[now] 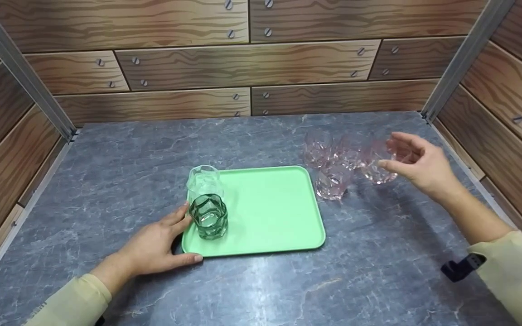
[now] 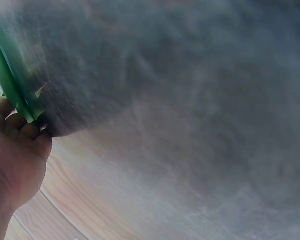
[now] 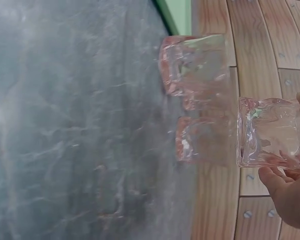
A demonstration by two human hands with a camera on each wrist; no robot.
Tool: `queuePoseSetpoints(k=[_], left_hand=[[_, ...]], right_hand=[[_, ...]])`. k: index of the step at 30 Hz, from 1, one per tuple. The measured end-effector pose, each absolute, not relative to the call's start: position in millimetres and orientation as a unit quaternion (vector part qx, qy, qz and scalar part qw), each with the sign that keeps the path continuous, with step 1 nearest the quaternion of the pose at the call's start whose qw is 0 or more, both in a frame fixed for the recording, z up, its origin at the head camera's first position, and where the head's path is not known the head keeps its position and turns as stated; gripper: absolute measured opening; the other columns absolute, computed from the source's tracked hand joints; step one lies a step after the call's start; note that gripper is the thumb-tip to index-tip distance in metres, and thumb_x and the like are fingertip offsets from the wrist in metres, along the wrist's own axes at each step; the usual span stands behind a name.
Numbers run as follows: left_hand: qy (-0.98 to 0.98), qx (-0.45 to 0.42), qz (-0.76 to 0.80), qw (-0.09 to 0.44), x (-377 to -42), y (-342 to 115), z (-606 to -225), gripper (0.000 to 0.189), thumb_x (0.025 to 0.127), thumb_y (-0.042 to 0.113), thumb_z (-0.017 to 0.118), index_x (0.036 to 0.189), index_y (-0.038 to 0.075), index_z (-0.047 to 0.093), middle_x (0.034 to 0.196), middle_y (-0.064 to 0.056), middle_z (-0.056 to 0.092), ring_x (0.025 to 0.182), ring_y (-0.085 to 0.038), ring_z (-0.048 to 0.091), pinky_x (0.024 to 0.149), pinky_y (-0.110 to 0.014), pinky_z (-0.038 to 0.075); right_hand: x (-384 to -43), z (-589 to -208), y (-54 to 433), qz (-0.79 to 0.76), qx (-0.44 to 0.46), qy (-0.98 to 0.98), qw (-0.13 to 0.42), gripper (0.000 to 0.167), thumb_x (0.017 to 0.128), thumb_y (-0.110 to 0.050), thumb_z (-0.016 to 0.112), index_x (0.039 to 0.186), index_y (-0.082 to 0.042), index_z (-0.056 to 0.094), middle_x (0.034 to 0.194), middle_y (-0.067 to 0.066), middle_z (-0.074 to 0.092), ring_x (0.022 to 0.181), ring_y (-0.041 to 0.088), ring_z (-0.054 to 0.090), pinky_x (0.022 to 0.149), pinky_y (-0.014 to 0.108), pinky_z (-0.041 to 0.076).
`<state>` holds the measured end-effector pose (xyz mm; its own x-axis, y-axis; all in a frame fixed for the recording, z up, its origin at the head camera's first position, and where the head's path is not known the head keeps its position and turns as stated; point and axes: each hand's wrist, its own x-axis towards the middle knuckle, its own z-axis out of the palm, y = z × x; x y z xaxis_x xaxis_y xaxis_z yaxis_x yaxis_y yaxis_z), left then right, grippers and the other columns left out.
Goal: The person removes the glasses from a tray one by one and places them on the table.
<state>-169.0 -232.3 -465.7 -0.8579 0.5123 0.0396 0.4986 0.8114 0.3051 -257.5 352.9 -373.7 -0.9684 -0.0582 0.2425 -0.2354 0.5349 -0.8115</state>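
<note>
At the front-left corner of a light green tray, my left hand grips the edge, fingers along the left side and thumb at the front. The left wrist view shows its fingertips curled at the tray's rim. On the tray's left side stand a dark green faceted glass and, behind it, a clear glass. My right hand holds a pink-tinted glass near its rim between thumb and fingers, raised from the tabletop. Close by stand other pink glasses, upright.
The tabletop is dark grey with a marbled pattern. Wood-print walls enclose the back and both sides, with metal posts at the back corners. A dark band shows by the right sleeve.
</note>
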Motion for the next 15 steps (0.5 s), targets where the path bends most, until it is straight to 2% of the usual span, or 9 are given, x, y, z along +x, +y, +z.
queuePoseSetpoints(k=[2,6,15], left_hand=[[0.951,0.267,0.155,0.022,-168.8,-232.5,-465.7,0.109,0.089,0.083,0.06,0.161,0.002,0.043,0.172,-0.022,0.024,0.147,-0.048,0.043,0.112,-0.063,0.046],[0.952,0.265,0.154,0.025,-168.8,-232.0,-465.7,0.109,0.089,0.082,0.062,0.161,0.002,0.043,0.172,-0.021,0.023,0.147,-0.048,0.042,0.112,-0.064,0.045],[0.952,0.263,0.152,0.026,-169.3,-232.1,-465.9,0.109,0.089,0.082,0.062,0.16,0.002,0.043,0.172,-0.02,0.023,0.147,-0.049,0.042,0.112,-0.064,0.045]], right_hand=[[-258.6,-380.8,355.4,0.477,0.082,-0.87,0.092,0.077,0.09,-0.011,0.087,0.155,0.003,0.048,0.131,-0.007,0.067,0.099,0.008,0.064,0.08,0.011,0.055],[-259.8,-393.3,358.0,0.481,0.079,-0.868,0.09,0.077,0.09,-0.01,0.087,0.155,0.003,0.048,0.13,-0.006,0.067,0.1,0.01,0.064,0.081,0.011,0.054],[-262.9,-413.4,360.3,0.484,0.065,-0.869,0.077,0.078,0.09,-0.011,0.087,0.155,0.004,0.047,0.139,0.014,0.065,0.103,0.005,0.066,0.086,0.01,0.054]])
